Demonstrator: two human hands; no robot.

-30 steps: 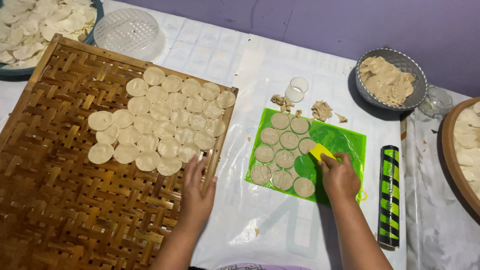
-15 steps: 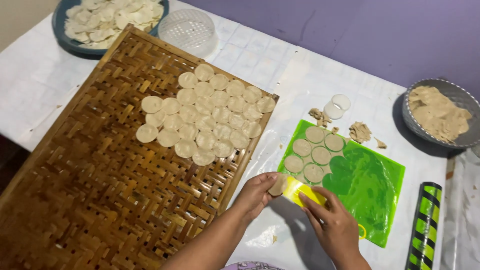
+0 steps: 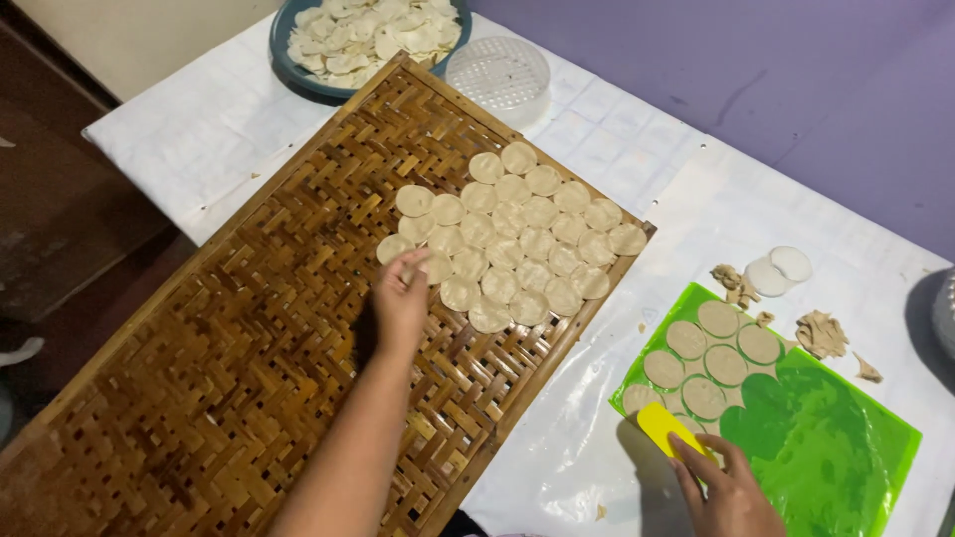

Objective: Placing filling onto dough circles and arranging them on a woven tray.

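Woven tray point(image 3: 249, 348): scraper point(image 3: 668, 428) angled up-left, right hand point(image 3: 731, 492).

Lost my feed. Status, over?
Left hand setting dough round on woven tray. Right hand holds yellow scraper at green mat. Nothing obstructing.

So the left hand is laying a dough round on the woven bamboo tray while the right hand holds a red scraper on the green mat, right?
Not quite: the scraper in the right hand is yellow, as the head view shows. The left hand is at the dough rounds on the woven bamboo tray; the green mat is right.

Left hand point(image 3: 400, 303) lays a dough round point(image 3: 416, 267) on the woven tray point(image 3: 229, 348) — right hand point(image 3: 731, 492) grips a yellow scraper point(image 3: 668, 428).
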